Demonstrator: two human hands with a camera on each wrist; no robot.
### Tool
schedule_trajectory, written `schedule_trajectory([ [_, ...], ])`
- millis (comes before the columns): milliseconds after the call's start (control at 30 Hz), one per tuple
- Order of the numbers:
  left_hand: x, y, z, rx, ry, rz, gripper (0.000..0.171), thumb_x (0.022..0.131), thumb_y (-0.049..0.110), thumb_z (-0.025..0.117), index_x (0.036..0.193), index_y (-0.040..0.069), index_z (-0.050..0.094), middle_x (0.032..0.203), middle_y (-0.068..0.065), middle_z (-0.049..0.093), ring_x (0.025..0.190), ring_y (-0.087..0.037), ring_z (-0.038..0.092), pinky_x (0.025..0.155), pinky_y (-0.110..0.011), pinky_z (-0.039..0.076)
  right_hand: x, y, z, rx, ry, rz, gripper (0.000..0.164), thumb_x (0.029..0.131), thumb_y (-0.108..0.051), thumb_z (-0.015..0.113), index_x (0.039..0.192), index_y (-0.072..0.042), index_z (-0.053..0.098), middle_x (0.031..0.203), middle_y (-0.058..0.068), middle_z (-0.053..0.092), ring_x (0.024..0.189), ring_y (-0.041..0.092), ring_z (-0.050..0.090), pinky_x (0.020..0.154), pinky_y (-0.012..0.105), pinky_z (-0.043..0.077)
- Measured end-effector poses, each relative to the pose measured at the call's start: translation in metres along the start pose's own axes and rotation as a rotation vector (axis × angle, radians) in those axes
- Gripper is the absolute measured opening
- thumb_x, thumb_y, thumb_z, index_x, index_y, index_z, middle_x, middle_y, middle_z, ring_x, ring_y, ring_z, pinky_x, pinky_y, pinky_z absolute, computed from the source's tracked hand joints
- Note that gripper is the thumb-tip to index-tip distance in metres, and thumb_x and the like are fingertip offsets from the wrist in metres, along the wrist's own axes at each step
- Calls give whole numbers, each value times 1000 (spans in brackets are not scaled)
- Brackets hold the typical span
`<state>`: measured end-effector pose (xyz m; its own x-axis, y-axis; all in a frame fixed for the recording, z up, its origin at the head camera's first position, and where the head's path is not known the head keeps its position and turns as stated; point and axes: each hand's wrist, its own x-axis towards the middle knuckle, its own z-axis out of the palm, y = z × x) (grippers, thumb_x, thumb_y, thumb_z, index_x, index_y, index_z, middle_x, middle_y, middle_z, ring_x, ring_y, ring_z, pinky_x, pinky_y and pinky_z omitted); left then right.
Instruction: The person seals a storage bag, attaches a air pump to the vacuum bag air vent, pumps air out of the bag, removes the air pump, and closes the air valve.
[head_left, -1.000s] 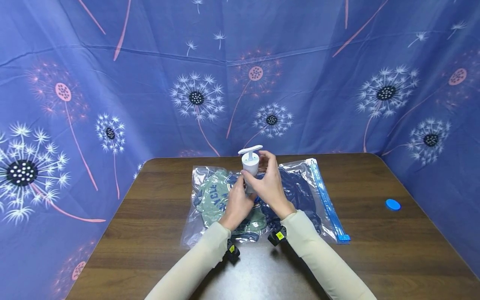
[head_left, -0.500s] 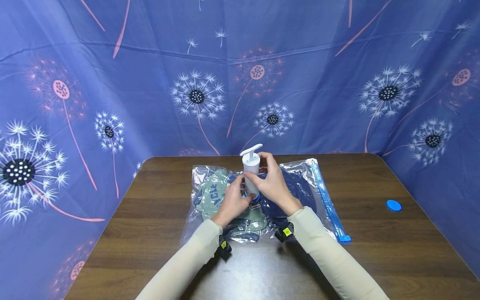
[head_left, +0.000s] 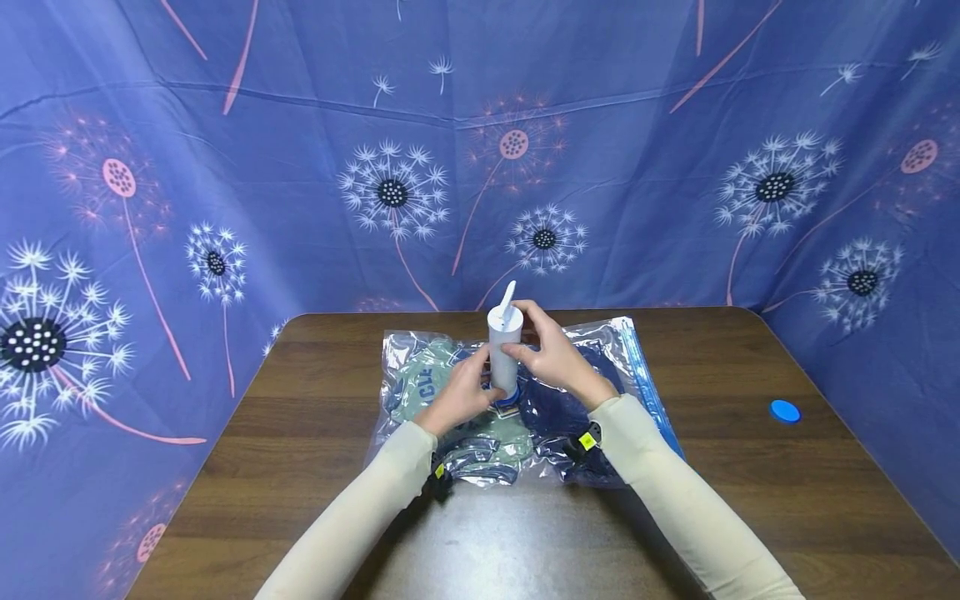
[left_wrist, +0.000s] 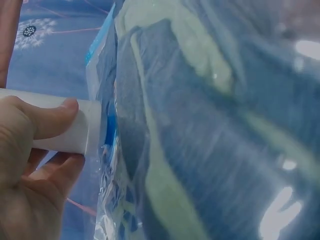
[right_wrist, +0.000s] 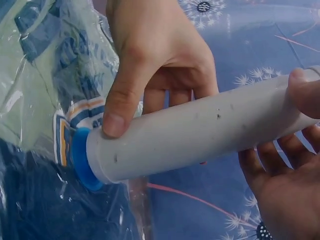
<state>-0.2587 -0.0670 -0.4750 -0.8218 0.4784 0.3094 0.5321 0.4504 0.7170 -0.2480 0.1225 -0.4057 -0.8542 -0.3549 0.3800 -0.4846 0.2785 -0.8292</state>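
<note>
A white hand pump (head_left: 503, 371) stands upright with its base on the blue valve (right_wrist: 84, 159) of a clear vacuum storage bag (head_left: 392, 346). My left hand (head_left: 461, 395) grips the pump low down; in the left wrist view its thumb (left_wrist: 60, 117) lies along the white barrel near the base. Higher up, my right hand (head_left: 553, 357) holds the barrel between thumb and fingers. The pump's handle (head_left: 507, 298) sticks out on top, untouched. Inside the bag lie a green garment (head_left: 422, 387) with blue lettering and a dark blue garment (head_left: 551, 410).
A round blue cap (head_left: 784, 411) lies on the right of the wooden table (head_left: 750, 500). The bag's blue zip edge (head_left: 639, 367) runs along its right side, partly behind the right sleeve. A blue dandelion-print curtain (head_left: 637, 167) hangs behind the table.
The pump's handle has turned from lying sideways to pointing away from me. My left hand has shifted lower on the barrel, and the right forearm has swung outward to the right.
</note>
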Motion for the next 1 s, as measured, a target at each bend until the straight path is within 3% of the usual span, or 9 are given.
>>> schedule_trajectory([
  [133,-2,2,6,46,48,-1,71,80,-4,83,142,0,49,131,-21,65,119,-35,67,98,-40,59,-5,0,4,16,17,-28,57,100,-4,64,151,-1,39,141,23,53,128,41,56,109,56,48],
  [300,-6,10,16,130,150,-18,65,81,-1,83,137,0,50,125,-19,67,113,-33,69,95,-41,59,-11,6,18,-13,114,-40,59,100,-7,63,153,-2,38,141,22,54,128,40,56,108,58,48],
  [500,-10,19,26,227,252,-41,61,79,0,84,132,1,52,120,-17,67,112,-32,68,99,-44,56,-14,2,35,-71,315,2,66,92,-15,73,149,-2,43,135,20,51,120,34,57,101,53,52],
  [700,-11,26,33,282,304,-57,62,78,2,84,131,4,53,116,-15,67,106,-31,69,92,-45,58,-11,-6,37,-46,518,-9,62,89,-20,80,140,0,51,130,17,53,111,26,56,90,39,49],
  [833,-11,26,34,288,311,-65,63,79,4,84,134,6,53,119,-15,67,106,-31,69,91,-45,58,-10,-8,35,-59,539,-22,58,88,-21,82,136,-1,55,125,16,56,106,23,57,86,37,49],
  [1000,-10,24,34,257,289,-97,62,81,7,85,135,6,52,123,-15,66,110,-30,68,95,-44,58,-10,-9,29,-98,492,-29,58,85,-23,85,136,-8,61,121,14,60,103,24,59,84,40,53],
])
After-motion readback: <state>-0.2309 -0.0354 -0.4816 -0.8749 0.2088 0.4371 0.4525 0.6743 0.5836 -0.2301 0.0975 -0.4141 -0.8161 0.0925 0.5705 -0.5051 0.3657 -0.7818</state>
